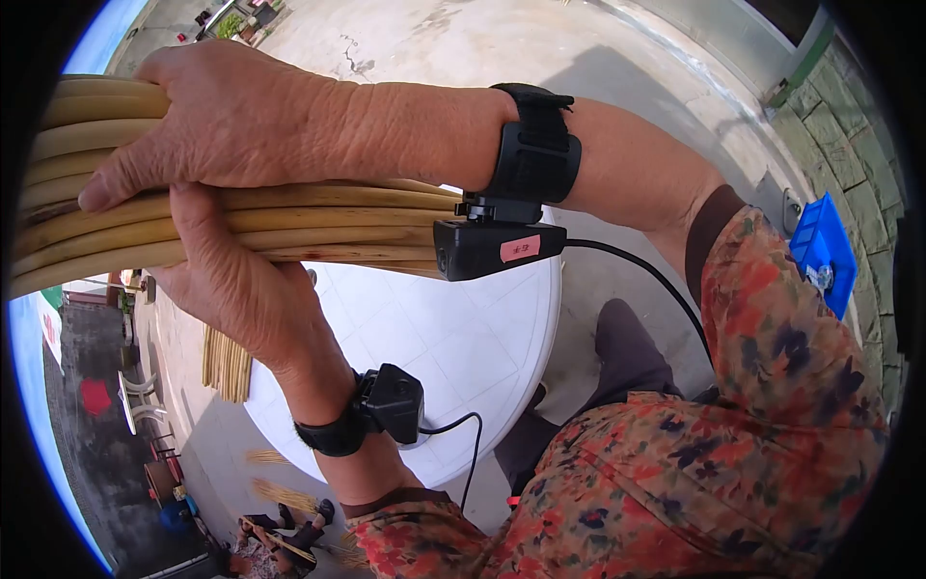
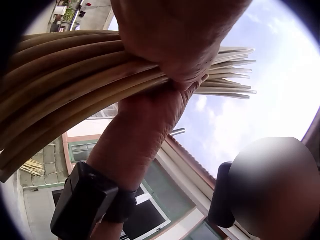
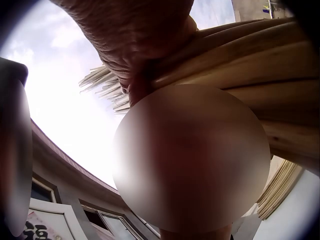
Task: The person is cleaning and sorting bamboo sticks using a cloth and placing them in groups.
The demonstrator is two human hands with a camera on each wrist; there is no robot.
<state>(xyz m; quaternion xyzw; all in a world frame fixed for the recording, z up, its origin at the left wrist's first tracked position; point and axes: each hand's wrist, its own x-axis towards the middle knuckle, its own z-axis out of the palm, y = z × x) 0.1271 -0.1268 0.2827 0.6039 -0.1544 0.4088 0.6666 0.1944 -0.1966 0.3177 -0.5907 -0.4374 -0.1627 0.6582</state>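
A thick bundle of long tan canes (image 1: 338, 222) is held up in both hands above a round white table (image 1: 453, 357). My right hand (image 1: 241, 121) grips it from over the top, its thumb laid across the canes. Close beside it my left hand (image 1: 236, 289) grips the same bundle, thumb over the near side and fingers hidden behind. In the left wrist view the canes (image 2: 65, 70) run between the hands, with their cut ends (image 2: 230, 75) fanning out against the sky. The right wrist view shows the canes (image 3: 270, 65) spreading out past the hand.
Another bundle of canes (image 1: 224, 365) lies at the table's far edge. More canes (image 1: 285, 494) are on the ground near a seated person (image 1: 275, 545). A blue tray (image 1: 830, 256) stands off to the right, and a white chair (image 1: 143, 400) farther away.
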